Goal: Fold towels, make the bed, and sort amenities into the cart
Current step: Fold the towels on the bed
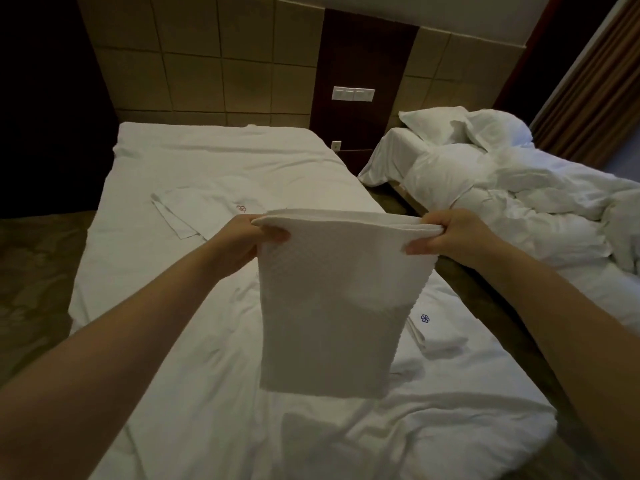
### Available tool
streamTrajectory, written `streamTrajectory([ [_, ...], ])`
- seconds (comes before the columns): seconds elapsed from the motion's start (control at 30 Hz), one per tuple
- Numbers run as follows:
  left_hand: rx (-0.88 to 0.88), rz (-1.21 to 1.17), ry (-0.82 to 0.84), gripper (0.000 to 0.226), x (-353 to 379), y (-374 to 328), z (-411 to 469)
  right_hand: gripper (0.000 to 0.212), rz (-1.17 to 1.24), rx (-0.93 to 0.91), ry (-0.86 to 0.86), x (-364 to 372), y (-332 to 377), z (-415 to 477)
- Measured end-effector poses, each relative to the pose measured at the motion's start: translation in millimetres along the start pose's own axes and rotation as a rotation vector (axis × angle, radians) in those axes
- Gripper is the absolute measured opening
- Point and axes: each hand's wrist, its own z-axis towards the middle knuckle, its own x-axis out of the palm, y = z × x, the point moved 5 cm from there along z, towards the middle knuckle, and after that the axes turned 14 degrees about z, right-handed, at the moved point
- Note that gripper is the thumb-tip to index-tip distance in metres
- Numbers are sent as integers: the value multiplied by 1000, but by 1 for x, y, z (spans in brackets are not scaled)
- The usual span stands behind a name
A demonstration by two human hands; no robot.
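Towel (329,306) above bed (207,161), top corners pinched by left grip (246,237) and right grip (446,233)

The camera sits on my head and looks forward and down along the bed (207,161), from over its foot end toward the padded wall (207,64) at its head. My forearms come in from the two bottom corners. My left hand (242,239) and right hand (457,237) sit near the middle of the frame, close to the lens, with the towel (329,306) hanging between them. The wide angle bends the edges, taking in carpet (31,271) on the left and the second bed (519,202) on the right.
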Motion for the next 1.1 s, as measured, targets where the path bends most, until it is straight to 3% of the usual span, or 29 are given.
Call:
streamTrajectory([
  [0.1,-41,-56,-78,30,-2,0,21,19,67,-13,-33,-1,-20,21],
  [0.27,-108,79,-330,23,-26,-10,62,29,112,-172,-119,5,-27,86],
  [0.43,-24,127,-538,34,-59,-38,76,43,237,-397,-159,5,-13,130],
  [0.53,-26,235,-578,42,-58,-25,61,33,210,-426,-118,19,-28,134],
  [0.77,-409,346,-514,35,15,145,-23,24,111,-104,183,110,-164,73],
  [0.9,-721,331,-360,30,88,255,-119,23,11,182,499,174,-264,-12],
  [1.0,-866,254,-242,27,134,281,-178,21,-11,363,690,193,-308,-73],
  [1.1,-910,216,-198,31,151,291,-201,18,-41,432,764,200,-323,-94],
])
